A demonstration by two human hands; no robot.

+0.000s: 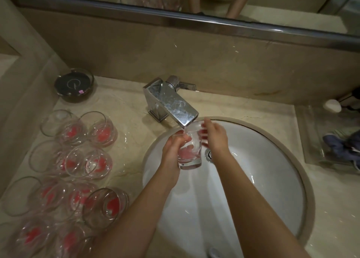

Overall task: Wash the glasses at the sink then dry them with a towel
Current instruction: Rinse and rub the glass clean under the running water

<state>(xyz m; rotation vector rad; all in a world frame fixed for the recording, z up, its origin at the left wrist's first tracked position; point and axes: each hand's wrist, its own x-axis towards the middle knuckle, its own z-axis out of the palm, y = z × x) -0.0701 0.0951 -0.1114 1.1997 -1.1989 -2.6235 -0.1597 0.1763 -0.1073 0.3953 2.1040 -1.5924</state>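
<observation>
- Glass [190, 152] comes first: one clear glass with a pink mark sits in the left hand [174, 147], tipped so its open mouth points up at the tap [171, 103].
- Only the head view shows this, looking down at the sink [253, 189].
- Left grip: the fingers curl round the side of the glass and hold it tight, likely so it does not slip when wet.
- Right hand [215, 136] is just to the right of that grip, at the rim of the glass. Its fingers are blurred, so I cannot tell if they pinch the rim or only rub it.
- Water seems to fall from the tap spout, just above the grip, into the glass. It is held over the bowl so the water can run away down the drain [209, 154], which lies just right of the grip.
- Far to the left of the grip, many more glasses [78, 160] lie close together on the table [132, 109]. They are kept near, I think, so each can be picked up in turn.
- Beyond those, a dark round dish [74, 85] stands by the wall.
- Far right of the grip a blue cloth [339, 146] lies in a clear tray [307, 133]. It may be the towel for drying.
- Washing is under way; drying looks not yet begun.
</observation>
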